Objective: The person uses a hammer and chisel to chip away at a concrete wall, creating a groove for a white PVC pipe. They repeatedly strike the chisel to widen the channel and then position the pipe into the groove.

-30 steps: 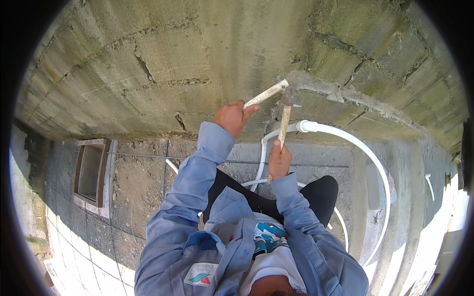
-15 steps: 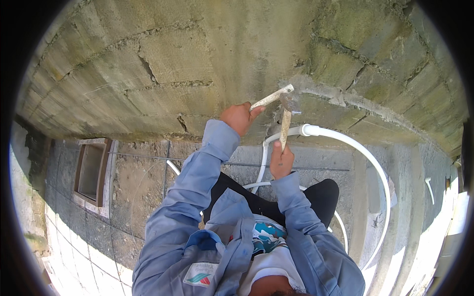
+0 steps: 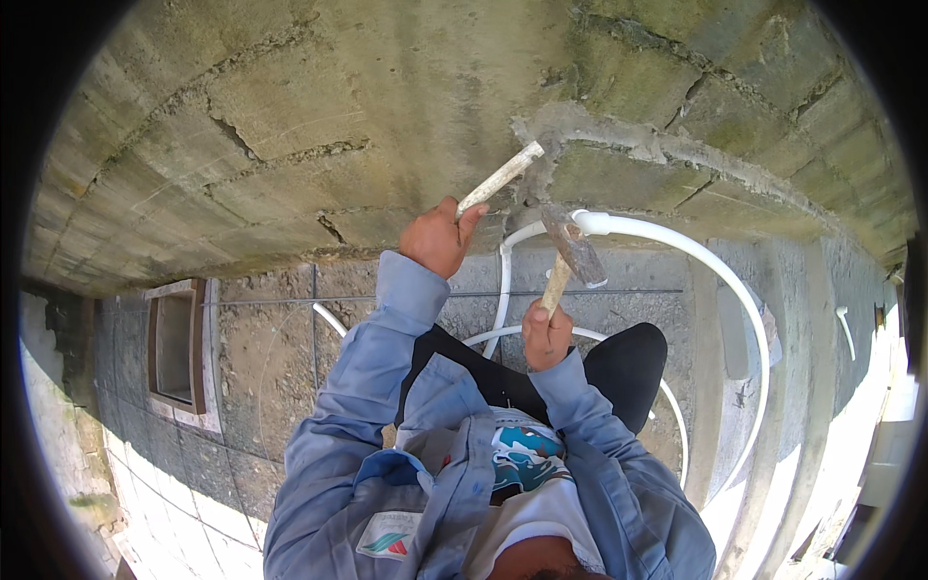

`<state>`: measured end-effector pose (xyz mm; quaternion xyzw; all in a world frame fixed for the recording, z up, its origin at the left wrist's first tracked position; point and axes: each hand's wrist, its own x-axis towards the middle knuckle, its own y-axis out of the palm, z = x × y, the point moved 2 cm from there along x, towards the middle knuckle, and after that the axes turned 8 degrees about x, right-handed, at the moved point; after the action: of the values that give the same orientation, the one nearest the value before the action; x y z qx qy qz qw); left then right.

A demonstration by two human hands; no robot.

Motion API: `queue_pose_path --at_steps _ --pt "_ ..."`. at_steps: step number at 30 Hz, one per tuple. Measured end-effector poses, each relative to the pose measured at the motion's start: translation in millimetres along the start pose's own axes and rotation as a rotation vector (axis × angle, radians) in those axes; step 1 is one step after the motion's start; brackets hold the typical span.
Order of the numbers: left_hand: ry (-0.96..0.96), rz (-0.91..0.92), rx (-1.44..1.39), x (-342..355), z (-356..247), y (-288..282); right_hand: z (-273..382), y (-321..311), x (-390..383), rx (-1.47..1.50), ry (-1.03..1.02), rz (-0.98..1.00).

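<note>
My left hand (image 3: pixel 437 238) is closed round a pale, speckled bar (image 3: pixel 500 178), which slants up to the grey mortar groove (image 3: pixel 643 143) in the block wall (image 3: pixel 406 87). Below and right of it, my right hand (image 3: pixel 547 331) grips the wooden handle of a hammer (image 3: pixel 572 247). The worn metal head hangs below the bar's upper end, apart from it, over a white pipe (image 3: pixel 667 233) that bends along the foot of the wall. A dark spot in the wall shows just left of the hammer head.
A framed rectangular box (image 3: pixel 176 348) lies on the left. Thin rods (image 3: pixel 251 304) cross the rough floor (image 3: pixel 251 367). More white pipe runs round my dark-clad legs. On the right are concrete strips (image 3: pixel 812 377) and a small white pipe piece (image 3: pixel 846 332). Sunlight falls along both sides.
The hammer head has dropped away from the bar's upper end, and my right hand is lower. My left hand and the bar sit slightly further left in the picture, whose view has shifted a little.
</note>
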<state>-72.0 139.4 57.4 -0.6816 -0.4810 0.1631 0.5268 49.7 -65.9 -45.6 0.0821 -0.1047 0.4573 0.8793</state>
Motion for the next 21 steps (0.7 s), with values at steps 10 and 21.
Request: queue_pose_path --at_steps 10,21 --pt "0.015 -0.105 0.071 6 0 -20 14 5 9 0.025 -0.050 0.054" --pt "0.005 -0.012 0.092 5 12 -28 26 8 24 0.061 -0.204 0.042"
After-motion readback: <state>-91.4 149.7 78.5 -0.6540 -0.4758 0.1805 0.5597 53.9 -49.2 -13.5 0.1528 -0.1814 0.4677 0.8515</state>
